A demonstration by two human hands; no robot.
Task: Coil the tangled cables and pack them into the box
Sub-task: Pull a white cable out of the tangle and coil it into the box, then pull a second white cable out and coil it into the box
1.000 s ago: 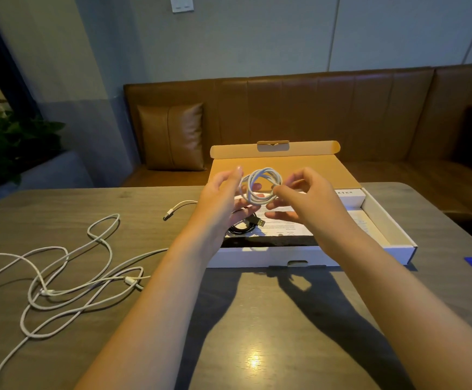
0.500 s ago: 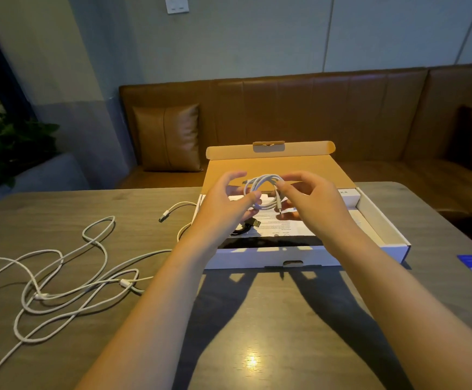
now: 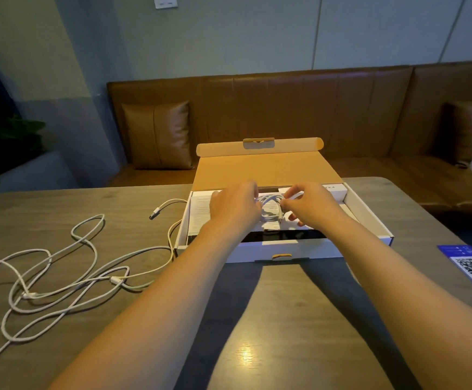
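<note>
A small coiled white cable (image 3: 272,207) rests low inside the open white cardboard box (image 3: 370,215), held between both hands. My left hand (image 3: 236,205) grips its left side and my right hand (image 3: 310,205) pinches its right side. A loose tangle of white cables (image 3: 68,277) lies spread on the table to the left of the box, with one plug end (image 3: 154,213) near the box's left wall. The box lid (image 3: 265,170) stands open at the back. Papers line the box floor; a dark cable seen earlier is hidden by my hands.
The wooden table (image 3: 285,319) runs to a rounded right edge. A blue card with a QR code (image 3: 471,266) lies at the right. A brown leather bench (image 3: 313,108) with a cushion (image 3: 158,133) stands behind the table. A plant (image 3: 1,142) is far left.
Both hands have lowered the coiled white cable from above the box down into it, closing in around it. The tangle on the table has not moved.
</note>
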